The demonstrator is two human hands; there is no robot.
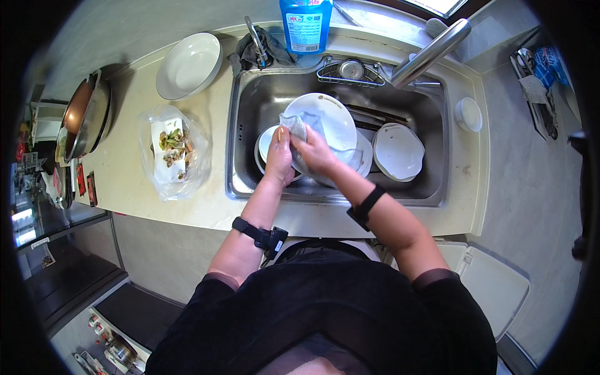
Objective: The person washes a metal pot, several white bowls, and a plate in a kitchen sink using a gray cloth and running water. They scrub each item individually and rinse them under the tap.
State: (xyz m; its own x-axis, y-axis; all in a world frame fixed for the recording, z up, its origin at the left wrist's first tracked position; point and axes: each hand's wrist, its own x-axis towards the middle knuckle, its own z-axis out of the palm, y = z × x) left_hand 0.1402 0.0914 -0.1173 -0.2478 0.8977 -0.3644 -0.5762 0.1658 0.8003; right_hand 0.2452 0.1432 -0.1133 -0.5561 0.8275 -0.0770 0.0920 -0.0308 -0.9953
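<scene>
Both hands meet over the left half of a stainless steel sink [417, 194]. My right hand [315, 151] grips a thin grey-blue dishcloth [294, 124], bunched between the hands. My left hand [280, 158] holds the same cloth from the other side, its thumb pointing up. Whether anything is wrapped inside is hidden. Behind the cloth a large white plate [330, 105] leans in the sink, with a brown food spot near its top rim. A white bowl [266, 143] sits partly hidden under my left hand. Stacked white dishes [398, 152] lie to the right.
Chopsticks [379, 115] lie behind the dishes, under a steel faucet [431, 54]. A blue detergent pouch [307, 28] and a wire rack [351, 77] stand at the back. On the left counter are a white bowl [189, 65], a plastic bag [197, 173] with food scraps, and pans [86, 119].
</scene>
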